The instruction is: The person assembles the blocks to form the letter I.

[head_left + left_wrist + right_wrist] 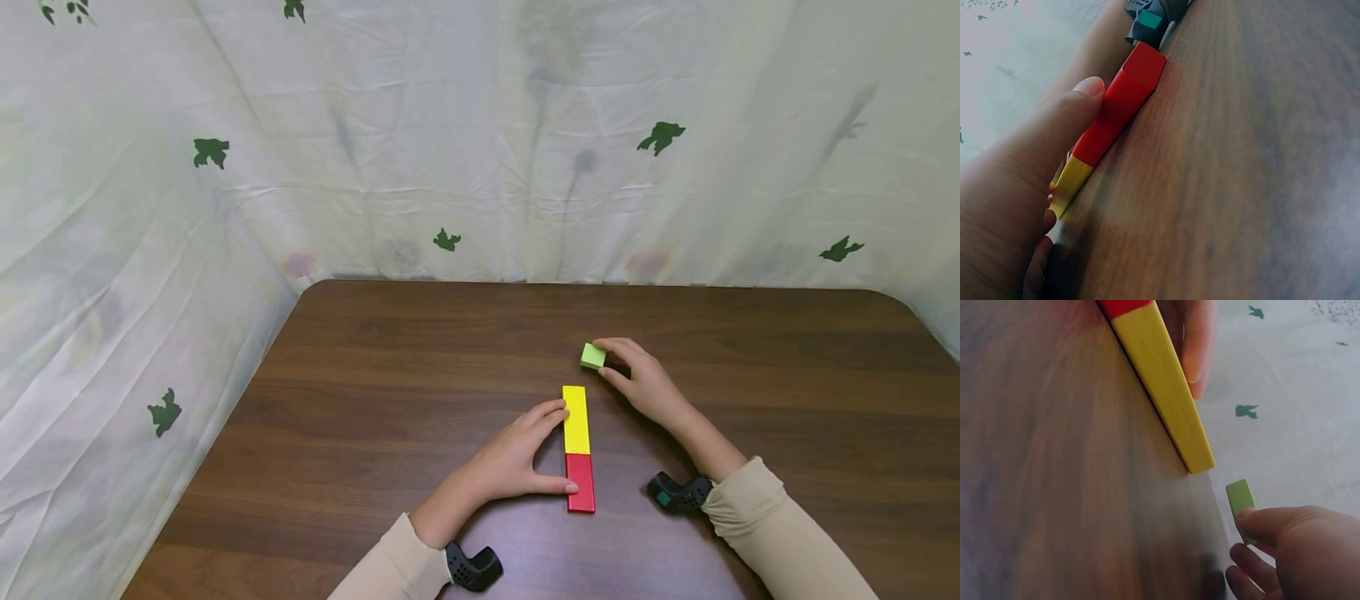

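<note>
A yellow block [576, 421] and a red block [581, 492] lie end to end in a straight row on the brown table. Along the row's left side, my left hand [510, 458] is spread, its thumb touching the red block and its fingertips against the yellow one. Just past the yellow end, my right hand [645, 383] pinches a small light green block [592, 357] between thumb and fingers. In the right wrist view the green block [1240, 503] is apart from the yellow block [1166, 394]. My other left fingers are partly hidden in the left wrist view.
Brown wood-grain table [375, 350] surrounds the blocks. A pale curtain [480, 150] with green leaf shapes hangs behind the table and along its left. Each wrist wears a black device, one on the left [474, 569] and one on the right [678, 493].
</note>
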### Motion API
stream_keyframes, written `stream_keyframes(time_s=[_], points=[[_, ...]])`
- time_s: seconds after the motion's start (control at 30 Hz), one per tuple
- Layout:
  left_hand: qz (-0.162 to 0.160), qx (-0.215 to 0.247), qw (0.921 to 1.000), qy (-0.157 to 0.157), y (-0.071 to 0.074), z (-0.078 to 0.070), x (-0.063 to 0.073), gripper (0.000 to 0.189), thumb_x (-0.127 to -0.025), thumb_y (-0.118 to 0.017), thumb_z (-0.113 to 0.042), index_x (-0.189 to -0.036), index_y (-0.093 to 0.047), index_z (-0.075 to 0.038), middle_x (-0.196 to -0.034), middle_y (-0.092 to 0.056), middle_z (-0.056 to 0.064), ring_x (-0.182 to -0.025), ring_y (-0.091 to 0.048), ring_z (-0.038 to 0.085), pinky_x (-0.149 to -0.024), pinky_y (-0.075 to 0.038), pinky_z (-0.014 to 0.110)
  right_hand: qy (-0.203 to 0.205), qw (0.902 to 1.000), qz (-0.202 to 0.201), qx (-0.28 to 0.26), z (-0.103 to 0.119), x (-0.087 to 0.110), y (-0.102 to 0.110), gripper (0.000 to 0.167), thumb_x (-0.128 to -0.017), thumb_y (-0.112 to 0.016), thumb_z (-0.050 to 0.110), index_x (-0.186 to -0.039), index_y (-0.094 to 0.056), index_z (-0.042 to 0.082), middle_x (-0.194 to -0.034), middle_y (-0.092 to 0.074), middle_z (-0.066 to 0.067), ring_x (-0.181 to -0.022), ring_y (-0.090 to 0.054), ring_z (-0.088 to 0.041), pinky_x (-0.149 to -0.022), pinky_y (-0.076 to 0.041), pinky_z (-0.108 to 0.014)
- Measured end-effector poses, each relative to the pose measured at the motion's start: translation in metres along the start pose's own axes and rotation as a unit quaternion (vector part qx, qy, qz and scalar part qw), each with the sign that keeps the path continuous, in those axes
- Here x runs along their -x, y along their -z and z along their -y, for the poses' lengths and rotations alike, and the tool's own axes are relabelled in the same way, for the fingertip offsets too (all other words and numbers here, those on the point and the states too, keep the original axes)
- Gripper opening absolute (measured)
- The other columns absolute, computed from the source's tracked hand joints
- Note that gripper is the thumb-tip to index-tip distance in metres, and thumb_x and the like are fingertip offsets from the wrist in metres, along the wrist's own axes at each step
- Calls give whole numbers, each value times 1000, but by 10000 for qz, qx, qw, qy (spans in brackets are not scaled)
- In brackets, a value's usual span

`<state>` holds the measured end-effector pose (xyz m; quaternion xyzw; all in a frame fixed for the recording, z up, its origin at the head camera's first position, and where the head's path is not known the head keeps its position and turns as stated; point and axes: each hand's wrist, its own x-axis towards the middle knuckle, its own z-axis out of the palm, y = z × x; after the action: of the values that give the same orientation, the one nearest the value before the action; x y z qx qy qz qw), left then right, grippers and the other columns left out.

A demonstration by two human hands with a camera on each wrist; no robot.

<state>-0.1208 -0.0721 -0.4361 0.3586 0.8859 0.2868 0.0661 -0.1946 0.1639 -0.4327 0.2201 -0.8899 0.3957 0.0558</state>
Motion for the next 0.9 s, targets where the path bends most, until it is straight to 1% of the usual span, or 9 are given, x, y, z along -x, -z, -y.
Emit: stream_keyframes(time_s=[0.43, 0.6, 0.9], points=[[34, 1, 10000, 38, -1, 0, 0, 87, -73, -61, -60, -139, -32, -12, -144, -23, -2, -127, -27, 14, -99, -31, 35, 88, 9997, 206, -51, 3, -5, -8, 41, -84, -62, 6, -124, -52, 5, -123, -50, -11, -109, -47, -25, -90, -39, -44], [49, 1, 10000, 55, 0, 0, -1, 87, -73, -61, -60, -139, -32, -12, -144, -23, -2, -128, -28, 14, -99, -31, 35, 58, 9995, 320, -19, 5, -7, -12, 40, -84, -62, 7, -123, -53, 7, -123, -51, -11, -111, -47, -26, -92, -38, -45], [-5, -18, 10000, 13, 0, -1, 0, 86, -73, -62, -58, -138, -33, -11, -144, -24, -1, -127, -28, 15, -99, -31, 35, 64, 9987, 508, -73, 4, -9, -15, 36, -85, -62, 7, -120, -56, 9, -122, -53, -8, -114, -45, -25, -93, -36, -45]])
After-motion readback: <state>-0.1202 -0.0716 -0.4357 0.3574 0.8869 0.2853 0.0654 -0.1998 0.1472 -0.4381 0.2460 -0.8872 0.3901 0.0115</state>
